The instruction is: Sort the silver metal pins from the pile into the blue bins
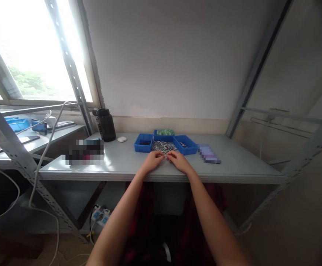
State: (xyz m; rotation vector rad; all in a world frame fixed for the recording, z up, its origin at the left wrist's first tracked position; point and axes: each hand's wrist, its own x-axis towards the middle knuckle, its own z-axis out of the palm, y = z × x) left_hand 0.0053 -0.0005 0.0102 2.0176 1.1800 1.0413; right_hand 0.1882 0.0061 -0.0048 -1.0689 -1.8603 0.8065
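My left hand (pixel 153 161) and my right hand (pixel 177 160) meet at the front of the table, fingertips pinched close together. Whatever sits between the fingers is too small to make out. Just beyond them lies a heap of small silvery metal pieces (pixel 163 146). To the left of the heap stands a blue bin (pixel 143 148) with dark small parts inside. On the right, another blue bin (pixel 190 150) is set at an angle and holds some metal pieces. Behind the heap, a third blue container holds a green translucent bag (pixel 165 132).
A dark bottle (pixel 105 125) and a white earbud case (pixel 122 139) stand left on the grey table (pixel 241 162). A blurred-out item (pixel 85 152) lies further left, a phone (pixel 208 153) to the right. Metal posts flank both ends; a white cable (pixel 43 155) hangs at left.
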